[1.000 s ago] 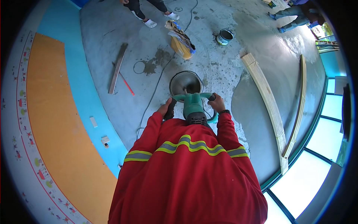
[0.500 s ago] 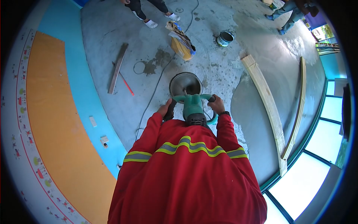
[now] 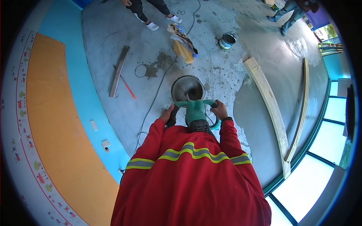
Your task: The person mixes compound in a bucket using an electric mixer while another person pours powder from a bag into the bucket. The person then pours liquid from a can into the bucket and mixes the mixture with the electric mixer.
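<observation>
A green and black handheld power mixer (image 3: 195, 113) is in front of my body, its shaft reaching down into a round bucket (image 3: 177, 90) on the floor. My left hand (image 3: 166, 114) is wrapped around the mixer's left black handle. Around the right handle my right hand (image 3: 220, 110) is closed, with a dark watch on that wrist. Grey material shows inside the bucket, but its level is hard to make out. The lower part of the shaft is hidden in the bucket.
Beyond the bucket lies a torn yellow bag (image 3: 183, 51), with a small pail (image 3: 227, 41) to its right. Wooden planks (image 3: 267, 94) rest on wet-looking floor at right. A long bar (image 3: 119, 71) and a red-handled tool (image 3: 128, 89) lie left. Two people stand farther off.
The mixer and both my hands sit slightly lower in view, and more of the bucket opening shows. Both hands keep their grip. The person at far right has shifted their legs.
</observation>
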The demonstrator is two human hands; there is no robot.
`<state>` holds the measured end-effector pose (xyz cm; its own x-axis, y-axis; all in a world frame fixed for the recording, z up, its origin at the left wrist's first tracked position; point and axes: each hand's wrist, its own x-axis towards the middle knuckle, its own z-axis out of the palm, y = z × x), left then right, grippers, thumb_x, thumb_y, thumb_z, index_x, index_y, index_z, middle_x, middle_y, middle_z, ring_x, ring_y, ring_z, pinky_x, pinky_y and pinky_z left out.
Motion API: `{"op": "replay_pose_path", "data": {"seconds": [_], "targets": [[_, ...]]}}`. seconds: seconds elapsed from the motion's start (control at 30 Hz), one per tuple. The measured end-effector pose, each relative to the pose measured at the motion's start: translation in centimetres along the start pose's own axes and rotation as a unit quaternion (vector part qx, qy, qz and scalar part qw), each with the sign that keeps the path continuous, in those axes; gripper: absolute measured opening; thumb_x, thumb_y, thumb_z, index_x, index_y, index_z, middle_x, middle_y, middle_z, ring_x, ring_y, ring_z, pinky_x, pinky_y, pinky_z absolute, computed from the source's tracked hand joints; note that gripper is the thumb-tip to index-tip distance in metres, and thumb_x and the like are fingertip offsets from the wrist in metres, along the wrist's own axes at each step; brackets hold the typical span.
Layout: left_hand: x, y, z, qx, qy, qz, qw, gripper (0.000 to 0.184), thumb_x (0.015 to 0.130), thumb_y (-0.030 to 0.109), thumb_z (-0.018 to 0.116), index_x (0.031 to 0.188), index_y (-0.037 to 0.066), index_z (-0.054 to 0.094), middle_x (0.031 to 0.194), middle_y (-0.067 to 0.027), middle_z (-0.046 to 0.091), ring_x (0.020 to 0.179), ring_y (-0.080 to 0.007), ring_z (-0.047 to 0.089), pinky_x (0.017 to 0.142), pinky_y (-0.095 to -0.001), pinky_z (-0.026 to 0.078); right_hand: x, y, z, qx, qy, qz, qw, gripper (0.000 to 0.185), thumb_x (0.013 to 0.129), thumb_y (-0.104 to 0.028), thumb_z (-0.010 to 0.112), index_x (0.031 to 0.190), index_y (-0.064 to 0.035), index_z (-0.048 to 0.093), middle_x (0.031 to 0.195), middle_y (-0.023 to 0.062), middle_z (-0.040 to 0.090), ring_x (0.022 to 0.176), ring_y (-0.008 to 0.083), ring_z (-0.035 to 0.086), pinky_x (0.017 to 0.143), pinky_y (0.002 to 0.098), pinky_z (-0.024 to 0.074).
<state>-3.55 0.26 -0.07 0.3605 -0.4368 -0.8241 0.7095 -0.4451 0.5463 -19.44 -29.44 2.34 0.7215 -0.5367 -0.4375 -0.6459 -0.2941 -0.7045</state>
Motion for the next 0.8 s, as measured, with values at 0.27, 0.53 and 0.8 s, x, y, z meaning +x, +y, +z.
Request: {"op": "replay_pose_path", "data": {"seconds": [0.27, 0.53, 0.8], "targets": [[0.1, -0.4, -0.1, -0.011, -0.015, 0.011, 1.0, 0.075, 0.074, 0.082, 0.049, 0.074, 0.007, 0.059, 0.057, -0.0073, 0.058, 0.048, -0.02, 0.059, 0.048, -0.0327, 0.049, 0.0, -0.2, -0.1, -0.002, -0.01, 0.005, 1.0, 0.04, 0.06, -0.02, 0.07, 0.095, -0.0006, 0.063, 0.085, 0.0208, 0.067, 0.083, 0.037, 0.065, 0.075, 0.0428, 0.0505], [0.6, -1.0, -0.3, -0.007, -0.006, 0.006, 1.0, 0.076, 0.073, 0.083, 0.049, 0.073, 0.008, 0.059, 0.057, -0.0071, 0.058, 0.049, -0.0195, 0.06, 0.048, -0.032, 0.049, -0.1, -0.8, -0.2, -0.004, -0.012, 0.014, 1.0, 0.04, 0.06, -0.021, 0.07, 0.094, -0.0016, 0.063, 0.084, 0.0198, 0.067, 0.082, 0.0358, 0.066, 0.075, 0.043, 0.0508], [0.6, -0.9, -0.2, -0.011, -0.002, 0.009, 1.0, 0.076, 0.072, 0.083, 0.049, 0.071, 0.008, 0.059, 0.057, -0.008, 0.058, 0.048, -0.0209, 0.059, 0.047, -0.0328, 0.049, -0.3, -0.9, -0.1, -0.007, -0.007, 0.011, 1.0, 0.039, 0.059, -0.02, 0.07, 0.094, -0.002, 0.063, 0.084, 0.0194, 0.067, 0.082, 0.036, 0.066, 0.075, 0.0429, 0.0507]]}}
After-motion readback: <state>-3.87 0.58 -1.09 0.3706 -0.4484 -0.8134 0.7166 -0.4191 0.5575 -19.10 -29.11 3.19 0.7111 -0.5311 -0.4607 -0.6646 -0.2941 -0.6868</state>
